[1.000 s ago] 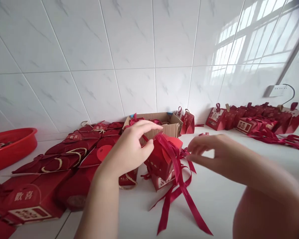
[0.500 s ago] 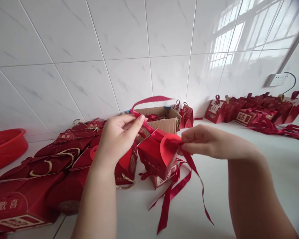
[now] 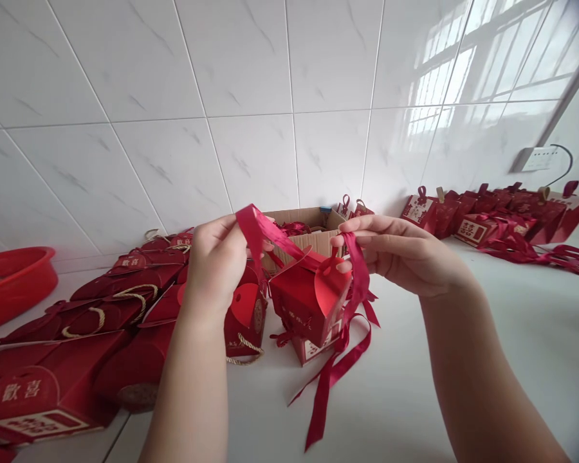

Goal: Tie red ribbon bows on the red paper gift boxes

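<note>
A dark red ribbon [image 3: 289, 243] runs across the top of a small red gift box [image 3: 296, 302] with rounded flaps. My left hand [image 3: 219, 257] pinches the ribbon above the box's left side, where it folds over the fingers. To the right, my right hand [image 3: 390, 251] has its fingers closed on the other stretch, which drapes over the fingers and hangs down. The box rests on another red box [image 3: 313, 350] with a pale panel. More ribbon ends [image 3: 318, 405] trail onto the white tabletop [image 3: 395, 399] in front.
Several red gift boxes [image 3: 62, 386] with gold cord handles crowd the left. A cardboard carton [image 3: 318, 243] stands behind the hands, against the tiled wall. Small red boxes [image 3: 540, 218] and loose ribbons [image 3: 554, 257] lie at the right. A red basin [image 3: 19, 289] sits far left.
My right hand has risen slightly and moved left, its ribbon end now looped over the fingers. My left hand has turned, and its ribbon end has swung down from above the carton.
</note>
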Motion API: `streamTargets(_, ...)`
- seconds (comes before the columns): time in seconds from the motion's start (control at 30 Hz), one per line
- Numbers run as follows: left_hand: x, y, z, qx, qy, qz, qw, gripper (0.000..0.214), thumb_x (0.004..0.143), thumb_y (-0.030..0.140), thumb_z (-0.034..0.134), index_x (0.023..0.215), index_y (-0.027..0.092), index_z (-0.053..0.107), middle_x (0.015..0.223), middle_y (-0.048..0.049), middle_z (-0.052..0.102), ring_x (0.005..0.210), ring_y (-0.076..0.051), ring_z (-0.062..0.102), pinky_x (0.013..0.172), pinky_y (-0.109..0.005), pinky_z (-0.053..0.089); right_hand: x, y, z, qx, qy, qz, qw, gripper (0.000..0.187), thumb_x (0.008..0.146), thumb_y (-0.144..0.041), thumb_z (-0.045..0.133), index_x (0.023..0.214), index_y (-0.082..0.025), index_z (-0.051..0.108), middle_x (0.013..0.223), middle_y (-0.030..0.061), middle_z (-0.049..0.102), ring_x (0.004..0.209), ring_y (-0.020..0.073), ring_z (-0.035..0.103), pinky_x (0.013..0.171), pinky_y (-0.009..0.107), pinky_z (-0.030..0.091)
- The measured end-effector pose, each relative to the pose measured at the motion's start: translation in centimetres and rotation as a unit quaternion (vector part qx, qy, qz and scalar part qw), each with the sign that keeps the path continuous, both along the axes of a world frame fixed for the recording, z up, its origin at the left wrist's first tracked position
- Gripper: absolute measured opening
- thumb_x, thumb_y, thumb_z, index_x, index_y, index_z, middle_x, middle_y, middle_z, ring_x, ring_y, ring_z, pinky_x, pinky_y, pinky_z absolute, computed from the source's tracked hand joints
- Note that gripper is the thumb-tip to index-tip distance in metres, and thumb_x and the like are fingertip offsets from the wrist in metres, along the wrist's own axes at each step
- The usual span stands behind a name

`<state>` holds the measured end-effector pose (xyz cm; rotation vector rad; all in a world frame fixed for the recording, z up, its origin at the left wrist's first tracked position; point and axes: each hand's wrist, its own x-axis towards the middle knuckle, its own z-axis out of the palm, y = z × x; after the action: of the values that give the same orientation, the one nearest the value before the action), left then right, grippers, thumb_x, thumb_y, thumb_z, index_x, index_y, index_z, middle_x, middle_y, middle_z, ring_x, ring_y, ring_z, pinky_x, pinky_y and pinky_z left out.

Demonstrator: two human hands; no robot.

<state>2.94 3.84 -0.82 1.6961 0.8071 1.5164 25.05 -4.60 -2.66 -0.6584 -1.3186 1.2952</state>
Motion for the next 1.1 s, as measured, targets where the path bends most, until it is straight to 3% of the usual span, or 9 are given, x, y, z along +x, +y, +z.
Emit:
streamTargets(0.2,0.0,-0.9,0.6,-0.009,-0.01,0.005,1.0,0.028,0.076,0.041,0.064,0.062,0.017,0.064,0.061,-0.0023,0.066,0.056,-0.015,0.066,0.047,-0.021,0.05,-0.2,-0.1,-0.3,0.03,-0.023,-0.008,0.999,0.026,0.077,-0.017,0.068,0.101,-0.025,0.068,0.099,-0.0001,0.071,0.082,0.0163,0.07,0.072,0.03,0.058)
streamTargets(0.33,0.2,-1.6,0.9,0.013,-0.031,0.046,0.998,0.025,0.076,0.037,0.064,0.06,0.017,0.062,0.053,0.0008,0.061,0.051,-0.013,0.064,0.046,-0.02,0.049,-0.6,0.3,-0.4,0.05,0.004,-0.1,0.994,0.017,0.072,-0.025,0.074,0.088,-0.022,0.07,0.074,-0.0001,0.07,0.063,0.0139,0.067,0.056,0.025,0.056)
streamTargets(0.5,0.1,-2.0,1.0,0.031,-0.032,0.064,0.997,0.021,0.076,0.036,0.065,0.064,0.018,0.064,0.055,0.001,0.062,0.051,-0.013,0.064,0.047,-0.021,0.05,-0.8,0.7,-0.2,0.091,0.064,-0.221,0.969,0.012,0.066,-0.025,0.076,0.069,-0.021,0.066,0.053,-0.0053,0.055,0.047,0.0068,0.054,0.041,0.017,0.045)
streamTargets(0.63,0.3,-2.3,1.0,0.052,-0.05,0.084,0.994,0.023,0.077,0.035,0.065,0.061,0.019,0.063,0.051,0.0022,0.059,0.05,-0.014,0.064,0.047,-0.023,0.051,-0.8,0.6,0.0,0.089,0.067,-0.31,0.944,0.012,0.068,-0.026,0.072,0.075,-0.025,0.064,0.061,-0.0043,0.054,0.053,0.0098,0.056,0.042,0.021,0.043)
streamTargets(0.87,0.1,-2.2,1.1,0.044,-0.056,0.085,0.994,0.019,0.077,0.035,0.065,0.066,0.02,0.067,0.056,0.0015,0.064,0.051,-0.015,0.065,0.049,-0.026,0.052,-0.4,0.6,0.0,0.077,0.073,-0.361,0.927,0.014,0.075,-0.039,0.067,0.081,-0.027,0.062,0.077,0.0006,0.059,0.065,0.0136,0.061,0.044,0.023,0.045)
streamTargets(1.0,-0.1,-1.5,1.0,0.044,-0.072,0.086,0.993,0.021,0.075,0.038,0.066,0.065,0.02,0.064,0.055,0.0015,0.063,0.051,-0.017,0.067,0.048,-0.027,0.054,0.1,1.1,-0.2,0.08,0.142,-0.375,0.913,0.012,0.076,-0.034,0.069,0.08,-0.026,0.061,0.073,-0.0008,0.056,0.075,0.014,0.064,0.056,0.023,0.053)
streamTargets(1.1,0.1,-1.4,0.8,0.058,-0.085,0.085,0.991,0.023,0.077,0.04,0.065,0.065,0.021,0.06,0.056,0.0016,0.063,0.056,-0.018,0.068,0.051,-0.027,0.055,0.5,1.5,-0.4,0.115,0.127,-0.397,0.902,0.014,0.077,-0.038,0.067,0.075,-0.027,0.059,0.072,-0.0001,0.055,0.084,0.017,0.064,0.065,0.026,0.057)
